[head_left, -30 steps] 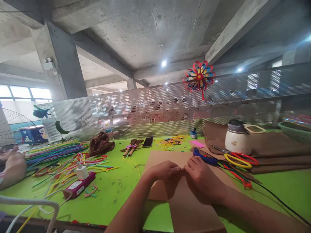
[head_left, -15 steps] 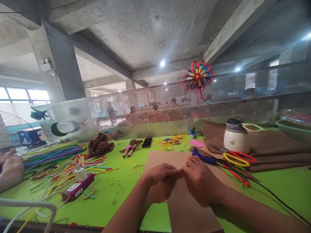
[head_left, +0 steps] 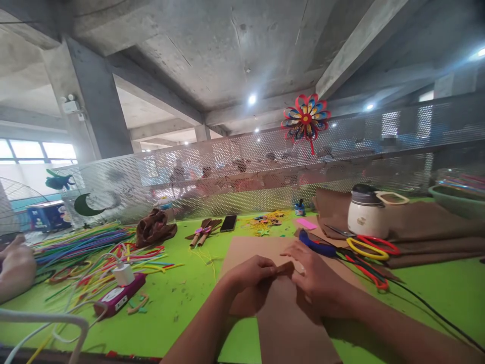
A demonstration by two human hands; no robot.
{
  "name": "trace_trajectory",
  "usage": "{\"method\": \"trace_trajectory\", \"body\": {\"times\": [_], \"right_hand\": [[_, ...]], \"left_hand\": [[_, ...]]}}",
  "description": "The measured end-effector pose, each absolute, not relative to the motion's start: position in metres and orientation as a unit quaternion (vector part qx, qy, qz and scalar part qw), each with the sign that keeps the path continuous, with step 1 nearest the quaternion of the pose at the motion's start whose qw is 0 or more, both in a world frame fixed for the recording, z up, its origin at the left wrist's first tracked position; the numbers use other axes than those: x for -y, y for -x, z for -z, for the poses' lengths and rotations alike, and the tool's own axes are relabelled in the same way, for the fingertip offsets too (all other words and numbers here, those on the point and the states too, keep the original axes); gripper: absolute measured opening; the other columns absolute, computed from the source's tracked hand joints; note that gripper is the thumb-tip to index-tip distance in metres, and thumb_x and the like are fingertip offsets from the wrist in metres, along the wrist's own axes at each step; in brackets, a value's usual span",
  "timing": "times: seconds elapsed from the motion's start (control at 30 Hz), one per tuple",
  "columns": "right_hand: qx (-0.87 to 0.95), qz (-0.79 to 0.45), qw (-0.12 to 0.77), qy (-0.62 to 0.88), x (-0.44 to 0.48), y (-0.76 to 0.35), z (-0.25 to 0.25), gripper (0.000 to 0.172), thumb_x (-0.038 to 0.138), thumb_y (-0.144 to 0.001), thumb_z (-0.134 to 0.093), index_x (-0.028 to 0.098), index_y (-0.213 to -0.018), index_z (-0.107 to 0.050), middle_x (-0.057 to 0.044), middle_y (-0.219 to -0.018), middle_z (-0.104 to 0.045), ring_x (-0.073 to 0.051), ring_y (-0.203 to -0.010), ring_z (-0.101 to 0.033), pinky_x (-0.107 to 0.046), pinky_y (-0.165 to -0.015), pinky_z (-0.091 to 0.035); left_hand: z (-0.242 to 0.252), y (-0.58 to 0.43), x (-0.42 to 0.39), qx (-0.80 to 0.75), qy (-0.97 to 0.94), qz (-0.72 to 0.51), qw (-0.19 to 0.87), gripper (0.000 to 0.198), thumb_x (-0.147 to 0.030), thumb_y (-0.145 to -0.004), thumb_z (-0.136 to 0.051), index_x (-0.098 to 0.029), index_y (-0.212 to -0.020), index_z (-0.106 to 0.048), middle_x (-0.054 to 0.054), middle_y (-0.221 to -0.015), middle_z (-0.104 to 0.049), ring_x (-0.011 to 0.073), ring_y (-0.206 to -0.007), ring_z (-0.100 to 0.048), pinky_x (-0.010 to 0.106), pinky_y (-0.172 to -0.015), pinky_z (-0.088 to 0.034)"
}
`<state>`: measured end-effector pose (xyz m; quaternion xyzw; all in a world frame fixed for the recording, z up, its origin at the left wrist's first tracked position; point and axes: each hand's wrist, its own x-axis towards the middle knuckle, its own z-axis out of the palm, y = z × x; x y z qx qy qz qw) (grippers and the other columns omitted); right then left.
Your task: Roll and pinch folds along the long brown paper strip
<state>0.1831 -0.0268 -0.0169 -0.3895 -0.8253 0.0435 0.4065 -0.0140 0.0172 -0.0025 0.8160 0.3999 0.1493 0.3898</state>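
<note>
My left hand (head_left: pixel 253 274) and my right hand (head_left: pixel 320 279) meet over a brown cardboard sheet (head_left: pixel 288 323) on the green table (head_left: pixel 178 303). Both are closed in a pinch on a small rolled brown paper piece (head_left: pixel 285 269) held between them. The left hand's fingers curl round its left end. The right hand's fingers press on its right end. Just beyond the right hand lies a blue-handled tool (head_left: pixel 316 246).
Scissors with yellow and red handles (head_left: pixel 369 246) and a white jug (head_left: pixel 366 217) sit at the right on brown cloth. Coloured strips (head_left: pixel 83 242), a charger on a purple box (head_left: pixel 117 293) and another person's hand (head_left: pixel 15 268) are at the left. A phone (head_left: pixel 229 223) lies by the mesh screen.
My hands have stayed over the cardboard; the right hand has shifted slightly right and the brown rolled piece now shows between the two hands. The view has tilted a little.
</note>
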Motion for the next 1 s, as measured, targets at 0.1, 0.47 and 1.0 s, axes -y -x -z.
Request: {"method": "trace_trajectory", "body": {"times": [0.1, 0.47, 1.0], "right_hand": [[0.810, -0.102, 0.385, 0.431, 0.023, -0.183, 0.020, 0.020, 0.019, -0.078, -0.053, 0.014, -0.095, -0.063, -0.008, -0.092, -0.063, -0.019, -0.086, -0.055, -0.029, -0.076, -0.041], [0.754, -0.332, 0.363, 0.436, 0.020, -0.184, 0.016, 0.036, 0.046, -0.079, -0.053, 0.012, -0.067, -0.062, -0.003, -0.064, -0.058, -0.013, -0.061, -0.045, -0.023, -0.051, -0.030], [0.670, -0.488, 0.401, 0.389, 0.021, -0.186, 0.023, 0.034, 0.045, -0.075, -0.060, 0.011, -0.069, -0.060, 0.002, -0.059, -0.046, -0.008, -0.053, -0.034, -0.022, -0.047, -0.025]], "left_hand": [[0.001, 0.011, -0.016, -0.382, -0.846, -0.133, 0.347, 0.034, -0.044, -0.082, -0.047, -0.013, -0.078, -0.061, -0.001, -0.067, -0.049, 0.0112, -0.063, -0.039, 0.022, -0.059, -0.032], [-0.001, 0.010, -0.013, -0.357, -0.891, -0.137, 0.245, 0.026, -0.029, -0.084, -0.043, -0.013, -0.083, -0.063, 0.001, -0.073, -0.057, 0.0120, -0.067, -0.046, 0.021, -0.062, -0.035], [-0.003, 0.010, -0.013, -0.351, -0.896, -0.145, 0.232, 0.029, -0.030, -0.086, -0.042, -0.014, -0.088, -0.066, 0.002, -0.077, -0.062, 0.0117, -0.068, -0.047, 0.019, -0.063, -0.037]]}}
